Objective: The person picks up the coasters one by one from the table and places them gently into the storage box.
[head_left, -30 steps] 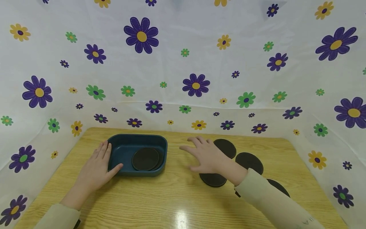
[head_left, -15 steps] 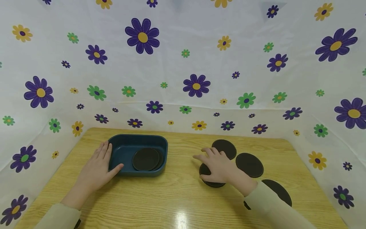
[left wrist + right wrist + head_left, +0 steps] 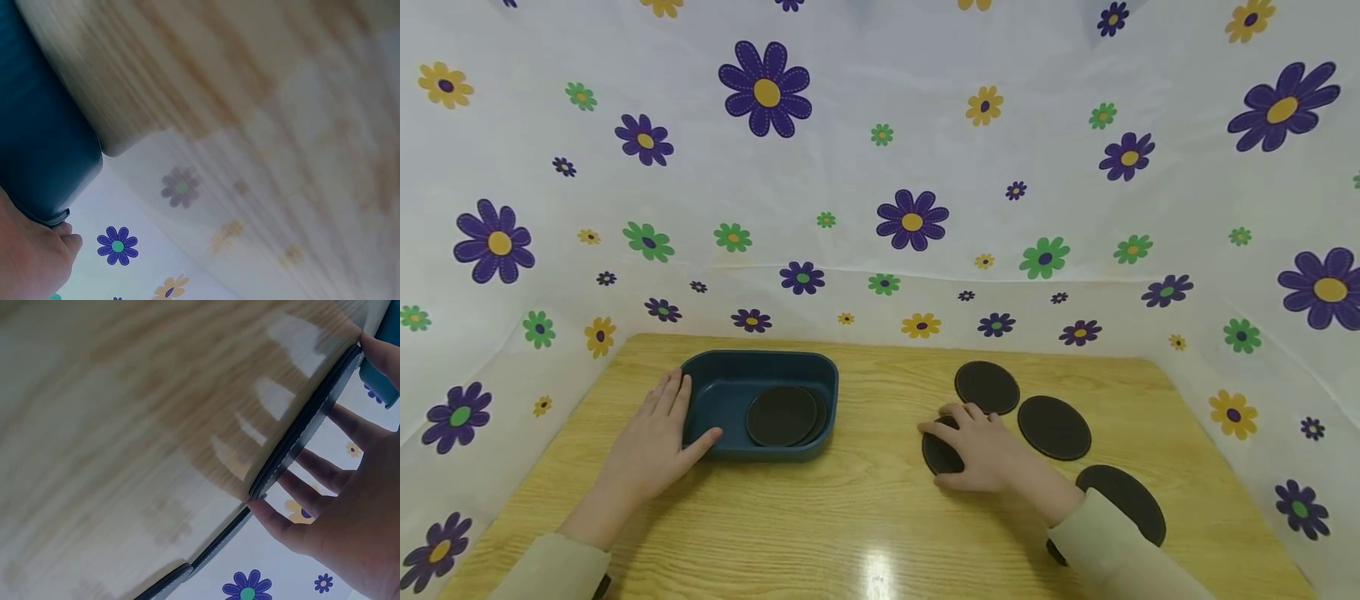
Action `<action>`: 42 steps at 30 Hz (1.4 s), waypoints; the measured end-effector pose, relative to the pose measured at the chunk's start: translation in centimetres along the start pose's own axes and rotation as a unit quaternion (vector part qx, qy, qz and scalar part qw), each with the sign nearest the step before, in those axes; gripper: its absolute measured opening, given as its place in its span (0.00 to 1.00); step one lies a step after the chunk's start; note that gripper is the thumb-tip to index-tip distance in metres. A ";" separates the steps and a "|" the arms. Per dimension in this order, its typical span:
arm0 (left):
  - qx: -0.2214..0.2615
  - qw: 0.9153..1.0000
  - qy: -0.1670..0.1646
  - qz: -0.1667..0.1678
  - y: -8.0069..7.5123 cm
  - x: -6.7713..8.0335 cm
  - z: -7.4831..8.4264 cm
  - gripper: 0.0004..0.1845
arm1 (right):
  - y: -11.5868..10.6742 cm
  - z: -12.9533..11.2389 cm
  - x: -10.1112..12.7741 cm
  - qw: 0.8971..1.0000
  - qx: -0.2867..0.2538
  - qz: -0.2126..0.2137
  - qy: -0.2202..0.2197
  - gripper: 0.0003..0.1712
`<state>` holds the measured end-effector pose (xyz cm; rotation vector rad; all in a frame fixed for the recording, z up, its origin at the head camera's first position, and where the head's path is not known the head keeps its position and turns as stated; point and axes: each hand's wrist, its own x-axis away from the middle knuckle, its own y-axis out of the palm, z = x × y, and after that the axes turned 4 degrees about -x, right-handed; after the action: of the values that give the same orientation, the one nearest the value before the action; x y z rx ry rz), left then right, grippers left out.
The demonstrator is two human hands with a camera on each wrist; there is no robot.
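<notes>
1. A dark blue tray (image 3: 760, 367) is seen on the wooden table (image 3: 865, 517), and it serves as the landmark for every place below.
2. The left hand (image 3: 655, 442) is laid flat against the tray's left wall, with the fingers straight and close together and the thumb stretched along the near wall; nothing is gripped.
3. In the left wrist view, the fingertips (image 3: 65, 234) are seen touching the tray's (image 3: 37, 144) rim.
4. Inside the tray, at its right end, two black discs (image 3: 782, 415) are stacked, the upper one slightly offset from the lower.
5. Well to the right of the tray, the right hand (image 3: 981, 450) is curled over a black disc (image 3: 940, 454) lying on the table, with the fingers bent round its far edge and the thumb at its near edge.
6. In the right wrist view, the fingertips (image 3: 275, 515) are seen gripping the edge of that disc (image 3: 306, 425).
7. Further right of the tray, three more black discs are seen flat on the table: a far disc (image 3: 987, 387), a middle disc (image 3: 1054, 427), and a near disc (image 3: 1123, 500) partly covered by the sleeve (image 3: 1112, 550).
8. Behind the tray, a white flowered cloth (image 3: 880, 167) is hung as a backdrop.
</notes>
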<state>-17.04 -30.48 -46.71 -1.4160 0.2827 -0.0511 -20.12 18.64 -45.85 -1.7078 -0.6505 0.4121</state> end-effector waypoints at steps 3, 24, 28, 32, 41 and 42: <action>0.003 1.000 0.000 0.000 -0.1 0.0 0.0 0.56 | -0.1 0.1 -0.2 1.000 0.005 0.001 -0.005 0.41; 0.002 1.000 -0.006 -0.010 0.0 -0.2 0.2 0.57 | -1.6 -0.6 -2.0 0.999 0.028 0.024 -0.004 0.39; -0.003 1.000 -0.006 -0.010 -0.1 -0.2 0.2 0.57 | -2.4 -1.4 -2.9 0.999 0.039 0.030 -0.017 0.40; -0.008 1.000 -0.004 -0.011 -0.1 -0.2 0.1 0.57 | -3.2 -2.6 -4.0 0.998 0.035 0.037 -0.028 0.41; -0.011 1.000 -0.005 -0.012 -0.2 -0.2 -0.1 0.57 | -4.9 -5.9 -7.0 0.998 0.010 0.043 -0.044 0.42; -0.011 1.000 -0.004 -0.010 -0.2 -0.2 -0.1 0.57 | -5.0 -6.2 -7.4 0.998 0.011 0.045 -0.046 0.42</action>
<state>-17.25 -30.51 -46.52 -1.4405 0.2637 -0.0595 -23.22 9.98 -40.04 -1.7094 -0.6351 0.5633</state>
